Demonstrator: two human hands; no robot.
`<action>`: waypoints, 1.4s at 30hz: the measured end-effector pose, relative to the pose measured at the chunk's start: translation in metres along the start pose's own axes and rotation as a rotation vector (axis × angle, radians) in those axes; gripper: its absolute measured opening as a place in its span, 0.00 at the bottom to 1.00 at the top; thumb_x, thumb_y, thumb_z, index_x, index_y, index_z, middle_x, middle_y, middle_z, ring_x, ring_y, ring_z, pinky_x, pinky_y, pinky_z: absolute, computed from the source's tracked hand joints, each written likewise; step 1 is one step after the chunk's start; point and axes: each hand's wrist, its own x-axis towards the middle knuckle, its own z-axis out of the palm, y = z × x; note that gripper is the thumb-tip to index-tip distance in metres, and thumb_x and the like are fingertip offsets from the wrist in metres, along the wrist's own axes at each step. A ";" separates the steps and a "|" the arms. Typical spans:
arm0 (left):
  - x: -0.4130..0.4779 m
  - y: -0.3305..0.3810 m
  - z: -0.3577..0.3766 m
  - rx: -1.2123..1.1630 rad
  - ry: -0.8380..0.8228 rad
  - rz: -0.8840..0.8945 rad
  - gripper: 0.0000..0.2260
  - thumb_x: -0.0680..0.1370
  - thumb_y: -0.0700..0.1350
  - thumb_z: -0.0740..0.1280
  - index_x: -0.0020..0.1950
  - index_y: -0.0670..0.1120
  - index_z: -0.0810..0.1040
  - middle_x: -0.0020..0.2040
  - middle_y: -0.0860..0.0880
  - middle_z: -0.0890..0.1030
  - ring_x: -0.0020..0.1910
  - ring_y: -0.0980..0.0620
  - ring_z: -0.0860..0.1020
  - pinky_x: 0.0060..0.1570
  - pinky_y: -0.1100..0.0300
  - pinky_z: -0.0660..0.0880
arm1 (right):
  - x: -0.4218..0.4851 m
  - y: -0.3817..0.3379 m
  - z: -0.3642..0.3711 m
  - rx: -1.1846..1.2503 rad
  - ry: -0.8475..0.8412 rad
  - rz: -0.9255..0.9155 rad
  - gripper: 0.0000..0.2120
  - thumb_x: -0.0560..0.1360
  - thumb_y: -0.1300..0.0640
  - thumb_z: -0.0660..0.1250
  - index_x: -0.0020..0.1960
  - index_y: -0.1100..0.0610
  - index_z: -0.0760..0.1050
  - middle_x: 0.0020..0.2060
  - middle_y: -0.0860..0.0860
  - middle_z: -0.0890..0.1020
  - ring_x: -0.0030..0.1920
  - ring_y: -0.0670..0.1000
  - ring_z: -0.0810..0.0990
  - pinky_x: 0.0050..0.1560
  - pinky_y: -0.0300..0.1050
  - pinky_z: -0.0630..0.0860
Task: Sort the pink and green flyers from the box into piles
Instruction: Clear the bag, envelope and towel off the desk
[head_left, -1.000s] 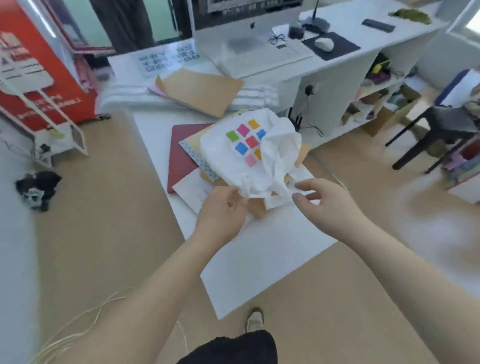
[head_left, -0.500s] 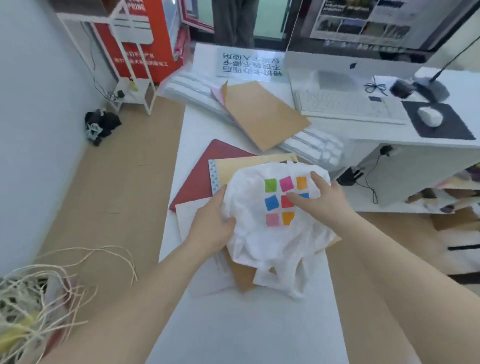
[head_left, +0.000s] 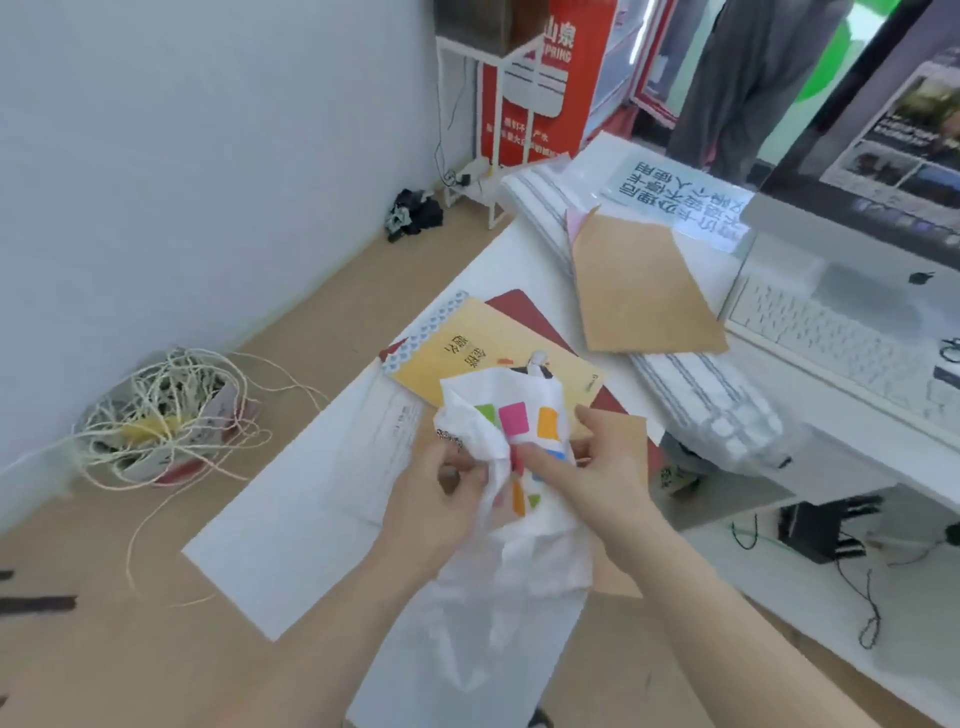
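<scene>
Gripped in two hands above one white table: one crumpled white plastic bag, printed with colour squares. Three squares in the top row, green, pink and orange; lower ones partly hidden by folds and fingers.

Left hand on the bag's left side, fingers curled in, pinching a bunched fold of plastic. Right hand on the bag's right side, thumb and fingers pinching the plastic just under the printed row.

Just beyond the bag, partly under it: one yellow booklet, lying on one dark red folder. Left of the bag, flat on the table: one white printed sheet. Under the bag's right edge: one brown envelope. Well beyond the bag: a second brown envelope, with one pink sheet peeking from under its far left corner. Cannot tell whether this is a flyer.

Far right of the bag: one white keyboard and one monitor. Far left of the bag, down on the floor: one tangled bundle of straw cord.
</scene>
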 end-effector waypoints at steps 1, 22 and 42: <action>-0.005 -0.004 0.001 -0.059 0.053 -0.026 0.11 0.77 0.52 0.75 0.56 0.59 0.77 0.51 0.61 0.83 0.53 0.57 0.84 0.54 0.46 0.82 | 0.001 -0.002 -0.005 -0.005 -0.039 -0.001 0.47 0.59 0.34 0.84 0.72 0.50 0.73 0.53 0.47 0.86 0.53 0.48 0.86 0.54 0.55 0.85; -0.045 0.039 -0.059 -0.129 -0.314 -0.194 0.17 0.76 0.43 0.77 0.64 0.52 0.82 0.56 0.53 0.87 0.55 0.52 0.86 0.58 0.53 0.82 | 0.084 -0.152 -0.039 -0.770 -0.479 -0.566 0.37 0.76 0.58 0.75 0.76 0.35 0.63 0.63 0.44 0.80 0.60 0.41 0.80 0.56 0.39 0.77; 0.068 0.059 0.106 -0.167 0.858 -0.481 0.31 0.72 0.54 0.77 0.71 0.52 0.68 0.64 0.56 0.74 0.63 0.54 0.74 0.59 0.56 0.72 | 0.235 -0.100 -0.015 -0.857 -0.544 -0.409 0.55 0.58 0.20 0.73 0.76 0.47 0.66 0.67 0.47 0.77 0.68 0.55 0.76 0.67 0.58 0.75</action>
